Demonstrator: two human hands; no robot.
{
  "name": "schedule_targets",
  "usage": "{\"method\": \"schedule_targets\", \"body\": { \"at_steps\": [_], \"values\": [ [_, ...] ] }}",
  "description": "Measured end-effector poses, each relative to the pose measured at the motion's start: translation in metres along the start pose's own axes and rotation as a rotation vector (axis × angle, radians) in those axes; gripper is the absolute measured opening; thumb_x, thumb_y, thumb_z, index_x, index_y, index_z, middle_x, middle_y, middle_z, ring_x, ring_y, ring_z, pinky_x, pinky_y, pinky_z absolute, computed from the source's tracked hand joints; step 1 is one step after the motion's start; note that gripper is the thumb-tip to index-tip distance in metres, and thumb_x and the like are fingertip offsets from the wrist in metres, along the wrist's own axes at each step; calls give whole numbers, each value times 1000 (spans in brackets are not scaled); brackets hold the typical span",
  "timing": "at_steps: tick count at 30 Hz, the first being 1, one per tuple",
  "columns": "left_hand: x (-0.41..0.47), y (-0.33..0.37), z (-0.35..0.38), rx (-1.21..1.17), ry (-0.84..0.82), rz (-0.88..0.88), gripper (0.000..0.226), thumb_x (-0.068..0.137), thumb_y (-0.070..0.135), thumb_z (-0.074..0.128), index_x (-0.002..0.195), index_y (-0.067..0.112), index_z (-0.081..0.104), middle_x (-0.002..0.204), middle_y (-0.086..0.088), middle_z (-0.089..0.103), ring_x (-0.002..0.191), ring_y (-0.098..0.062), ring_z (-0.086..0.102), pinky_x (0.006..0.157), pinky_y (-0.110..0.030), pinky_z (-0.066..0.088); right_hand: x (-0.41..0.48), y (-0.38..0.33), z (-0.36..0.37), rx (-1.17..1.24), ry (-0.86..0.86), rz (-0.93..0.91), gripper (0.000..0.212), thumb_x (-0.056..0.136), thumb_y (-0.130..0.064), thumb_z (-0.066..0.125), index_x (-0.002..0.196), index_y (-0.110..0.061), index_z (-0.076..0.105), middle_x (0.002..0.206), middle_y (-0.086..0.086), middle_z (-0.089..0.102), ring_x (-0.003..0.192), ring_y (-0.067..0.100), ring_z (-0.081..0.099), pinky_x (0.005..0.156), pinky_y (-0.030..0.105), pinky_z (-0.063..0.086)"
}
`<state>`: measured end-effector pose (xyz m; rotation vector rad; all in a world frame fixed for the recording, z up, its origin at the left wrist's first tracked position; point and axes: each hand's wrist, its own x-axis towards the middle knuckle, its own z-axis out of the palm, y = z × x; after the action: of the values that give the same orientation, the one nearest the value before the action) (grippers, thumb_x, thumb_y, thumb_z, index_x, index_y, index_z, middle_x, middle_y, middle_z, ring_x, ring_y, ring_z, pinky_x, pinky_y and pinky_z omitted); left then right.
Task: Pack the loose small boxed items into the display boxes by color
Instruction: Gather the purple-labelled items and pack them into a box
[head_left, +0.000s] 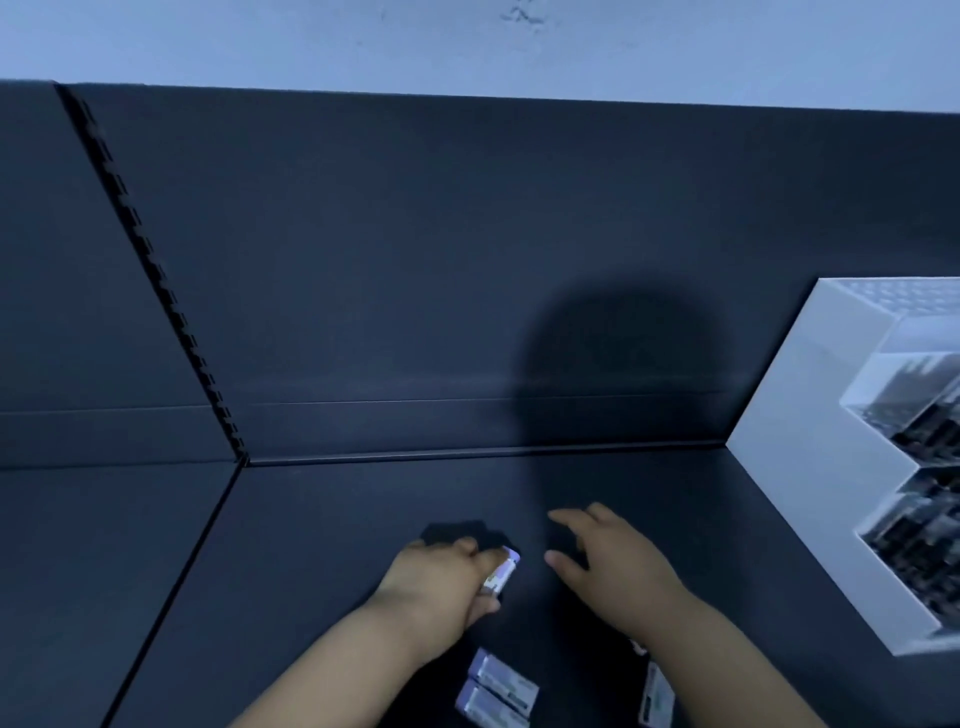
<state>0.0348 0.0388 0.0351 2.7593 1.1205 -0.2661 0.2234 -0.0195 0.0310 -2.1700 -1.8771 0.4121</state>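
My left hand (447, 577) is closed around a small purple-and-white box (503, 571), held just above the dark shelf surface. To its right, my right hand (608, 561) hovers with fingers spread and nothing in it. Two purple boxes (498, 688) lie side by side near the bottom edge, under my left forearm. A pale box (655, 696) lies partly hidden beneath my right forearm. A white tiered display box (810, 431) stands at the right, its steps filled with several dark items.
The dark shelf (322, 545) meets a dark back panel (415, 260) with a slotted upright strip (156, 270) at the left. A shadow of a head falls on the back panel. A pale wall shows above.
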Motion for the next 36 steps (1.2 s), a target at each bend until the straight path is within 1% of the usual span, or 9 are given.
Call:
{"method": "schedule_targets", "body": {
  "at_steps": [4,9,13,15,17,24,27,30,36],
  "values": [
    [17,26,-2,-27,27,-30,56,96,48,43,147,29,29,139,1,46,126,-22,44,101,-31,30,2,21,-9,-5,-39,-39,51,94,-47,47,142,-34,36,127,-4,45,116,13,48,92,24,41],
    [31,37,-7,-95,5,-30,68,90,48,55,148,36,22,141,3,41,129,-19,41,101,-29,30,5,54,-40,-21,-145,26,48,88,-50,55,133,-35,48,104,-12,41,106,9,52,87,25,44],
    [42,43,-8,-91,-53,-80,70,91,50,53,150,35,18,146,1,31,132,-23,36,104,-32,30,1,62,-48,-90,-364,16,71,73,-60,66,137,-40,41,124,-10,45,119,10,45,97,27,39],
    [46,47,-7,-84,-50,-94,71,90,52,52,150,33,18,148,0,30,133,-24,36,105,-33,29,0,64,-45,-161,-370,13,79,71,-59,68,141,-38,36,137,-6,41,130,14,39,104,30,35],
    [48,51,-6,-77,-55,-120,76,88,55,53,150,30,17,151,0,28,135,-23,34,106,-33,28,0,68,-44,-199,-362,34,81,69,-57,70,140,-35,36,134,-5,43,127,15,41,101,30,37],
    [49,52,-8,-100,-57,-169,75,80,55,64,143,28,33,140,2,38,127,-21,42,102,-31,32,2,70,-43,-243,-334,112,59,71,-59,68,116,-25,50,118,-4,51,110,17,53,85,29,42],
    [48,55,-9,-86,-37,-182,74,77,59,64,138,29,37,135,4,41,124,-19,45,100,-31,32,3,64,-36,-275,-186,150,65,80,-72,48,121,-21,49,122,-1,51,111,18,53,83,30,42],
    [46,54,-8,-92,-35,-193,74,78,60,63,138,29,36,134,4,41,124,-19,45,101,-32,32,2,64,-28,-336,-72,179,62,92,-67,26,123,-18,49,125,2,54,113,20,54,83,30,42],
    [43,54,-6,-109,-48,-185,75,81,56,62,144,31,31,141,5,36,129,-20,41,105,-32,31,-2,74,-31,-201,-208,152,37,93,-57,39,100,-23,51,113,-3,58,103,18,57,76,29,40]
  ]
}}
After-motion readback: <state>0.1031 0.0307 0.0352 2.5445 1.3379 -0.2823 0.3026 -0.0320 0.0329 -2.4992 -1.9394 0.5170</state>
